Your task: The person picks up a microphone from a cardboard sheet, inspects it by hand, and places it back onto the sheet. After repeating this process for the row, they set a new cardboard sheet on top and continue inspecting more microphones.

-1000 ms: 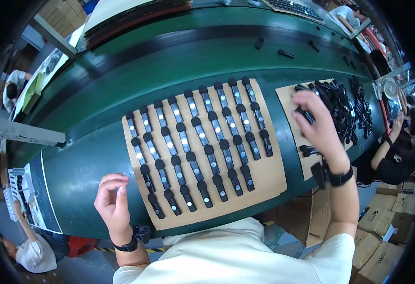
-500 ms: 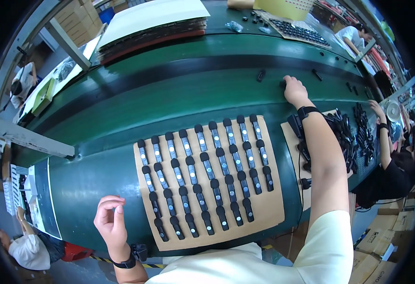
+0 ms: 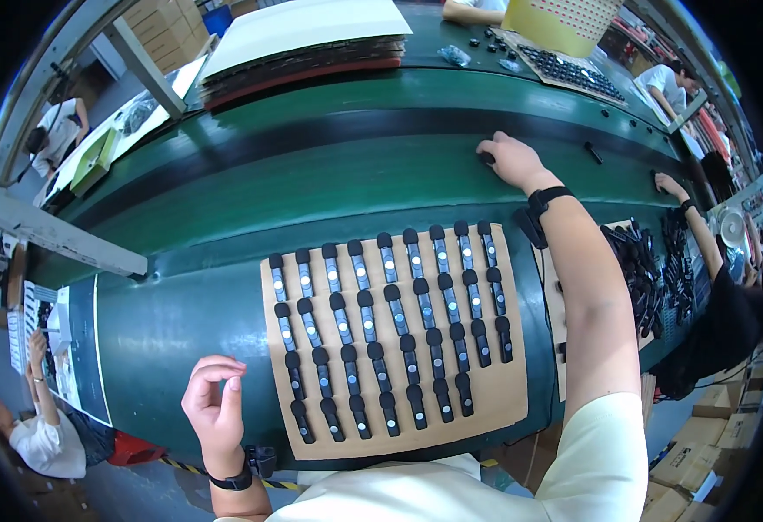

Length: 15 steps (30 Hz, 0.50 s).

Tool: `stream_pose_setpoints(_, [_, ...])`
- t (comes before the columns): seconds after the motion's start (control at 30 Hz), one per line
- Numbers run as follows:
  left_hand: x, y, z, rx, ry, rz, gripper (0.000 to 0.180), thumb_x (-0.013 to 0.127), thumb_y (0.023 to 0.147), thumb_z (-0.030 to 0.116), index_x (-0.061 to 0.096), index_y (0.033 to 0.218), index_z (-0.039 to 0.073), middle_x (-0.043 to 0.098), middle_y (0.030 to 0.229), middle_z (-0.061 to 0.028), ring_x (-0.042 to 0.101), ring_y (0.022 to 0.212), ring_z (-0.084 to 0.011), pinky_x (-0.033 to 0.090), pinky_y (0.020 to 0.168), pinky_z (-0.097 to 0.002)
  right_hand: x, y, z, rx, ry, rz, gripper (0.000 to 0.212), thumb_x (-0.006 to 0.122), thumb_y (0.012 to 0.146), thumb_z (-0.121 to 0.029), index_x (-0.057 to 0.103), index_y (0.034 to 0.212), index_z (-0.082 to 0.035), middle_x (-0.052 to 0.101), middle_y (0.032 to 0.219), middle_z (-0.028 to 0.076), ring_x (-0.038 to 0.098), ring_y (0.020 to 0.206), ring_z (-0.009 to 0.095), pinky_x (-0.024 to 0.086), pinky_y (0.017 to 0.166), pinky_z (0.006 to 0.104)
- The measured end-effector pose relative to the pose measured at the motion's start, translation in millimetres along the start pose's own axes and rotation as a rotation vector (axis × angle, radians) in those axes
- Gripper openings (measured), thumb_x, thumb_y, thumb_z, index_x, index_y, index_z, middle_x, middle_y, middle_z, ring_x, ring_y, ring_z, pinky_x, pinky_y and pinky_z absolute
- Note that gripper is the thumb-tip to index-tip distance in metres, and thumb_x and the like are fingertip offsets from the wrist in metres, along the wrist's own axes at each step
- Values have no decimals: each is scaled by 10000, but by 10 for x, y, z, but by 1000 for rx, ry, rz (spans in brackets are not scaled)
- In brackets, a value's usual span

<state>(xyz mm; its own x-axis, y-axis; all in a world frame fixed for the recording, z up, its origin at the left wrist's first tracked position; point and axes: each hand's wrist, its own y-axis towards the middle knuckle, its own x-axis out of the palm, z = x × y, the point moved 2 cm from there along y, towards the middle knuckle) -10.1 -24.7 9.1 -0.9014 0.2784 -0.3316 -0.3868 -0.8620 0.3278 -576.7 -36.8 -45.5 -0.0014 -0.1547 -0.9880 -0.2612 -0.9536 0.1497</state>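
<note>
My right hand (image 3: 513, 163) reaches out over the green belt, its fingers closed round a small black microphone (image 3: 486, 158), mostly hidden by the hand. On my side of the belt lies a brown cardboard sheet (image 3: 499, 396) with rows of small black foam-topped microphones (image 3: 416, 309), each bearing a pale round dot. The lowest row stops short of the sheet's right side. To the left of the sheet my left hand (image 3: 214, 404) hangs in the air, fingers loosely curled and thumb apart, with nothing visible in it.
A heap of black microphones (image 3: 638, 270) lies to the right of my forearm. Another black piece (image 3: 593, 153) rests on the belt, near a co-worker's hand (image 3: 670, 184). Stacked boards (image 3: 307, 52) and a yellow bin (image 3: 564, 22) stand beyond. A metal post (image 3: 68, 239) juts in from the left.
My right hand has moved left along the belt, to where a loose black piece lay. The co-worker's hand has reached farther over the belt. My left hand keeps its pose; the view has shifted slightly.
</note>
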Motion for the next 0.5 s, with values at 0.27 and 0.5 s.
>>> stream_pose_setpoints(0.27, [70,-79,155,58,-87,-31,60,630,808,-53,632,852,-12,665,905,-129,622,896,-234,489,879,-369,-590,-589,-359,12,397,237,253,656,817,-42,570,1055,-37,637,920,131,626,852,283,505,752,362])
stream_pose_setpoints(0.5, [184,-170,446,212,-127,-251,101,681,804,17,659,901,-3,677,939,-137,634,899,-268,496,856,-382,-1408,-2296,-1624,-172,637,222,276,620,795,77,595,1050,-26,619,822,95,608,747,166,471,681,263])
